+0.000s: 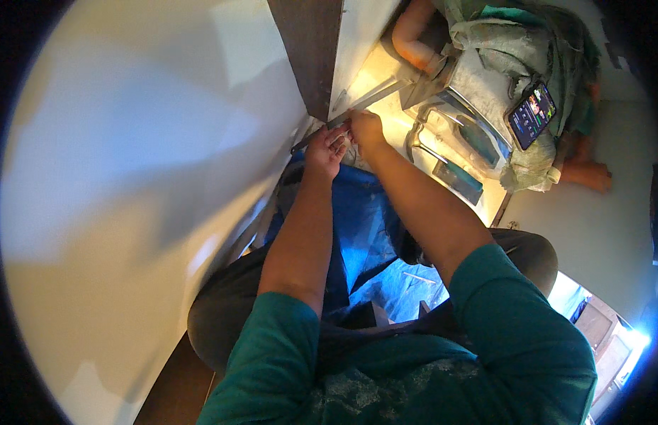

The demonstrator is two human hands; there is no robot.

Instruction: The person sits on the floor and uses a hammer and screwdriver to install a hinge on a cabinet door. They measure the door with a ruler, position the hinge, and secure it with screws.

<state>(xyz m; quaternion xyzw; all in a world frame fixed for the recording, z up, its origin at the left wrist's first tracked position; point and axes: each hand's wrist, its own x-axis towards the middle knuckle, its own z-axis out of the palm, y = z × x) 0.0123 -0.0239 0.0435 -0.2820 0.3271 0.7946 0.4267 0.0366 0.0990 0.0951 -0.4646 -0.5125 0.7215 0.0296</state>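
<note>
Strip: slanting past the foot of the dark post, at both hands; probably held twice for steadiness.
Left hand: palm up, half open; cannot tell whether gripping.
Right hand: curled in, apparently pinching the strip.
Phone: resting on crumpled cloth, perhaps for viewing.
Surface: pale, yellow-lit, bearing a hammer-like tool.
Room: bounded left by a white wall.

The wide head view looks down — onto both hands.
</note>
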